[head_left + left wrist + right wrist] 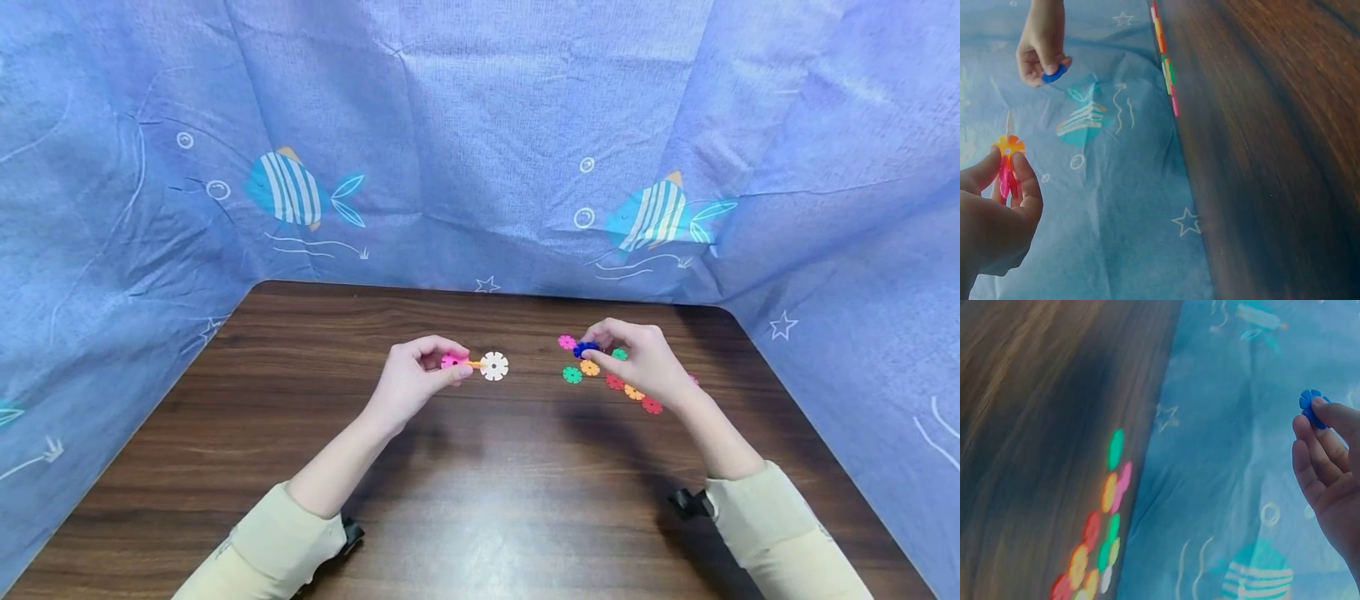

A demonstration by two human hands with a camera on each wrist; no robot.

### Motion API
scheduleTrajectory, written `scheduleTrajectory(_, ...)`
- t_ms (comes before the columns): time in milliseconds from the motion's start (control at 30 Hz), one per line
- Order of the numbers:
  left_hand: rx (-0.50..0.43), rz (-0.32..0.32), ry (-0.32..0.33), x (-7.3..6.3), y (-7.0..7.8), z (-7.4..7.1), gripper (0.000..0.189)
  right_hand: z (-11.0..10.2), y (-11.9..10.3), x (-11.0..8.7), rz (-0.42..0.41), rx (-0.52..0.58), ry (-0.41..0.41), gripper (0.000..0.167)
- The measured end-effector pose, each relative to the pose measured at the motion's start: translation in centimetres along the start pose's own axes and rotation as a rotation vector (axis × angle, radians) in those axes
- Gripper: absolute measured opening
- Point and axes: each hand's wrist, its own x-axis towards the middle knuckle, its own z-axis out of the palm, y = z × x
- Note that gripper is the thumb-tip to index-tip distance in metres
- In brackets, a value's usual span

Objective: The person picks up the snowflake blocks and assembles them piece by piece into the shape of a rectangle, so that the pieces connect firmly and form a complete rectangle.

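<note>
Raised over the table, my left hand pinches a small chain of notched plastic discs between thumb and fingers. The chain has a pink disc in the grip, an orange disc seen edge-on from the head, and a white disc at its right end. My right hand holds a blue notched disc by thumb and fingertips, apart from the chain. Loose discs lie on the table beneath and around the right hand in the head view, some hidden behind it.
Among the loose discs are a green disc, an orange disc, a pink disc and a red disc. They lie on the brown wooden table. A blue fish-print cloth hangs behind and at both sides.
</note>
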Motion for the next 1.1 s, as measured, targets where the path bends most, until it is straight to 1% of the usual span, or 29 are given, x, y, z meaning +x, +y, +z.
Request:
scheduleTrajectory(100, 0.003, 0.011, 0.004, 0.0, 0.0, 0.1, 0.02, 0.3, -1.2, 0.5, -0.017, 0.05, 0.042, 0.023)
scheduleTrajectory(367, -0.003, 0.019, 0.019, 0.0, 0.3, 0.5, 0.018, 1.6, -3.6, 1.5, -0.012, 0.13, 0.116, 0.023)
scheduleTrajectory(433, -0.014, 0.018, 0.016, -0.1, 0.5, 0.7, 0.019, 2.0, -4.1, 1.6, -0.029, 0.157, 0.124, 0.022)
scheduleTrajectory(467, -0.014, 0.015, 0.014, -0.3, 0.9, 0.8, 0.018, 2.2, -4.3, 1.7, -0.036, 0.168, 0.127, 0.022)
scheduleTrajectory(533, -0.022, 0.013, 0.014, -0.3, 1.0, 1.0, 0.018, 2.6, -4.6, 1.7, -0.045, 0.188, 0.133, 0.022)
scheduleTrajectory(667, -0.018, 0.012, 0.015, -0.2, 1.0, 1.3, 0.017, 3.2, -5.1, 1.7, -0.052, 0.228, 0.134, 0.02)
scheduleTrajectory(700, -0.021, 0.016, 0.015, -0.1, 0.6, 1.3, 0.017, 3.3, -5.2, 1.7, -0.048, 0.234, 0.132, 0.02)
scheduleTrajectory(733, -0.021, 0.018, 0.013, -0.1, 0.6, 1.4, 0.018, 3.5, -5.3, 1.7, -0.046, 0.243, 0.127, 0.02)
scheduleTrajectory(900, -0.024, 0.019, 0.011, -0.1, 0.5, 1.7, 0.019, 4.1, -5.5, 1.7, -0.046, 0.238, 0.104, 0.018)
scheduleTrajectory(1100, -0.027, 0.02, -0.002, 0.0, 0.5, 2.0, 0.02, 4.6, -5.7, 1.7, -0.071, 0.179, 0.11, 0.016)
